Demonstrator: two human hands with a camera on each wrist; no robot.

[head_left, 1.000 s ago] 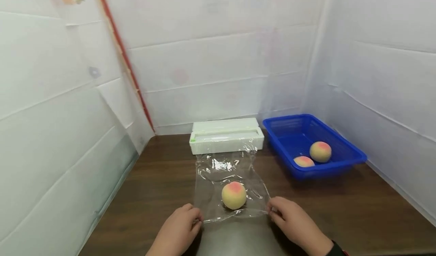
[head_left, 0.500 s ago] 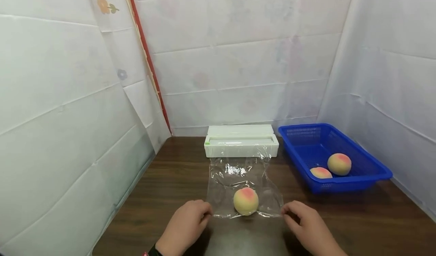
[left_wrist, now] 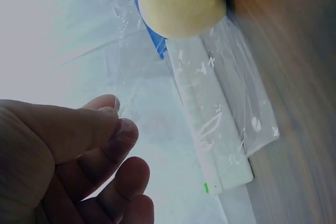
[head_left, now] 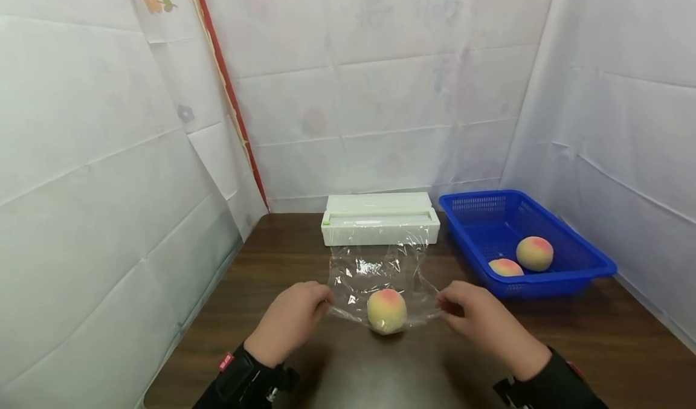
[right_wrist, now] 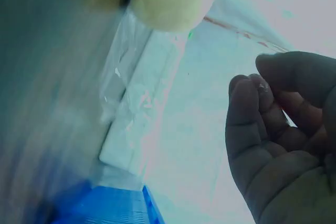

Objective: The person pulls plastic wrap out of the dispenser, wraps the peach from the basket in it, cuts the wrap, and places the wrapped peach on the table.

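A sheet of clear plastic wrap (head_left: 348,285) stretches from the white box (head_left: 380,235) toward me. On it sits a yellow peach with a pink top (head_left: 387,312), and the near edge of the film crosses the front of the fruit. My left hand (head_left: 296,315) pinches the near left corner between thumb and fingertips; the left wrist view shows this pinch (left_wrist: 113,119) close up. At the near right corner my right hand (head_left: 478,315) pinches the film too. In the right wrist view the film at those fingertips is hard to make out.
A blue plastic basket (head_left: 584,253) stands at the right of the brown table (head_left: 261,258), holding two more peaches (head_left: 535,253). The white box lies with its lid raised against the back. Pale sheeted walls (head_left: 380,113) enclose the left, back and right sides.
Both hands have lifted the near edge of the plastic wrap and moved it away from me, up against the peach's front. The head view has also shifted.
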